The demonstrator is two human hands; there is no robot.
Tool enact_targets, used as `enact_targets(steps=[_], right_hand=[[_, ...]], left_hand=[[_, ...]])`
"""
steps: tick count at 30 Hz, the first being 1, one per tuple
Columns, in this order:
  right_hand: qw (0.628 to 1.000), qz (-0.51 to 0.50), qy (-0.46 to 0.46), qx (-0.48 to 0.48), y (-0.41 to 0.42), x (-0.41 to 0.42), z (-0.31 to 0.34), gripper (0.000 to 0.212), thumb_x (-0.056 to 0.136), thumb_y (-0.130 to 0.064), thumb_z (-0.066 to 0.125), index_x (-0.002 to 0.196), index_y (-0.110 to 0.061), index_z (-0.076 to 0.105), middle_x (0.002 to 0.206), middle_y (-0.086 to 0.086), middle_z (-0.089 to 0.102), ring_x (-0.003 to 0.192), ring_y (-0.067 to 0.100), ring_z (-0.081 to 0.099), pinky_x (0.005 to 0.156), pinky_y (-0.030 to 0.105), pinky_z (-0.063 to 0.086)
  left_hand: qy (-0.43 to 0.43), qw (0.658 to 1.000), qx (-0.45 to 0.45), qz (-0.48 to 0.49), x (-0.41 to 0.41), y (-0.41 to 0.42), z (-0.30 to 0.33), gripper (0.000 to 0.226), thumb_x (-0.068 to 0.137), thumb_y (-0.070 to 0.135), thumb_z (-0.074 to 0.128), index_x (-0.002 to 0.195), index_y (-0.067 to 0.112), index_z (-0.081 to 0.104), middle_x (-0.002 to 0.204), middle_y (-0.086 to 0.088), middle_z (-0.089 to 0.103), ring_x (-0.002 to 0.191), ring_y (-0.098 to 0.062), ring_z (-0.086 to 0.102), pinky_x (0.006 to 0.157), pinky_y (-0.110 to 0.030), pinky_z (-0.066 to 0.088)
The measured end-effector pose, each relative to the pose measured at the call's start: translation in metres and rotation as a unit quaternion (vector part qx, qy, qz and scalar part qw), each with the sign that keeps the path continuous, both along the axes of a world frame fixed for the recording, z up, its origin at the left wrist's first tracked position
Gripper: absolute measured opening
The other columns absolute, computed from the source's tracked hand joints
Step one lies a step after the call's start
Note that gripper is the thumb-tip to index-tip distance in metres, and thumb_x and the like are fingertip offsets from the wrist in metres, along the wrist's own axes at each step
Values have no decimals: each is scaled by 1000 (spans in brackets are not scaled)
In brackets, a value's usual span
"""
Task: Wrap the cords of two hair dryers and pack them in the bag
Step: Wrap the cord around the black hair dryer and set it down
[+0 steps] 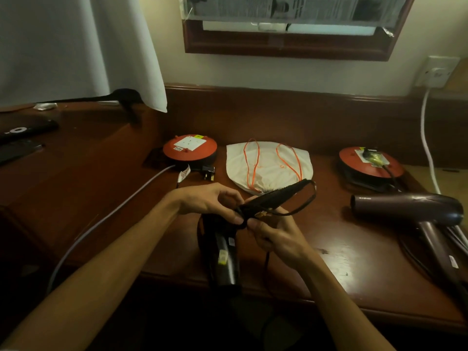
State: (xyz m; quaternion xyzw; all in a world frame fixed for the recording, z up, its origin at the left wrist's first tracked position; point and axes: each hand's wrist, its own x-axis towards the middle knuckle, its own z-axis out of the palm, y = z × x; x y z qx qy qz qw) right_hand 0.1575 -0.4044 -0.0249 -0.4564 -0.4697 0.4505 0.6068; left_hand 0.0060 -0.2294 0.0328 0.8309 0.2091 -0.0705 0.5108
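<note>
Both hands pinched the black dryer's cord (pixel 301 201).
Left hand (pixel 212 202) and right hand (pixel 274 235) covered the black dryer (pixel 224 259); the bag (pixel 268 165) lay at twelve o'clock.

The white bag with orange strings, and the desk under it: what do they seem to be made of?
The bag looks like soft matt cloth, perhaps cotton: it lies limp and creased, with thin orange drawstrings looped on top. The desk looks like dark reddish wood with a glossy varnish, since light reflects off its top; veneer is possible.
</note>
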Motion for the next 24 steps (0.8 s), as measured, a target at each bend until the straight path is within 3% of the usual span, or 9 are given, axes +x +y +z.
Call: enact_targets(steps=[3, 8, 12, 14, 17, 19, 22, 24], right_hand=[[998, -29, 63, 5, 3, 1, -5, 33, 91, -10, 67, 121, 3, 60, 71, 11, 55, 46, 10, 40, 42, 21, 30], [992, -29, 126, -5, -1, 2, -8, 36, 88, -14, 68, 123, -5, 62, 69, 14, 54, 44, 11, 34, 41, 19, 30], [994, -34, 105, -14, -5, 5, -8, 38, 85, -16, 73, 121, -6, 65, 70, 15, 54, 46, 14, 34, 41, 21, 27], [994, -39, 96, -24, -9, 10, -6, 39, 87, -12, 71, 124, -4, 61, 70, 13, 55, 44, 12, 38, 39, 20, 27], [993, -73, 79, -53, -15, 20, -5, 36, 89, -10, 71, 121, -1, 56, 65, 12, 54, 39, 12, 32, 36, 21, 23], [993, -82, 59, -67, -22, 20, -8, 26, 90, -16, 71, 105, 2, 60, 59, 13, 52, 36, 14, 29, 35, 22, 20], [994, -72, 39, -65, -37, 9, -21, 19, 92, -24, 65, 87, -6, 68, 55, 14, 49, 36, 15, 30, 35, 20, 23], [997, -53, -5, -59, -45, 11, -26, 20, 96, -23, 60, 94, -6, 72, 57, 15, 47, 42, 19, 35, 40, 26, 30]], left_hand=[[-43, 998, 35, -1, -2, -9, -4, 41, 95, 32, 72, 134, 29, 63, 127, 6, 71, 120, -14, 66, 106, -43, 51], [-109, 993, -9, 31, -3, -23, -13, 40, 96, 17, 71, 135, 20, 64, 121, 0, 75, 115, -15, 70, 95, -28, 53], [-131, 987, -50, 77, -1, -22, -32, 41, 92, 21, 76, 131, 17, 65, 118, -12, 75, 113, -25, 71, 103, -43, 54], [-141, 982, -84, 93, 1, -22, -40, 34, 92, 18, 75, 122, 9, 62, 105, -17, 78, 101, -31, 75, 92, -40, 57], [-158, 977, -80, 120, 6, -24, -43, 23, 92, 12, 74, 95, 7, 51, 76, -3, 75, 73, -16, 73, 65, -21, 53], [-178, 974, -73, 121, 11, -25, -45, 28, 91, 9, 74, 87, 9, 47, 68, 2, 68, 63, -9, 66, 57, -17, 47], [-193, 969, -91, 127, 16, -23, -45, 24, 90, 4, 74, 97, 7, 51, 73, -7, 74, 61, -12, 69, 56, -19, 51], [-184, 971, -106, 108, 16, -23, -43, 32, 89, 5, 75, 114, 6, 55, 90, -21, 77, 72, -21, 74, 63, -26, 57]])
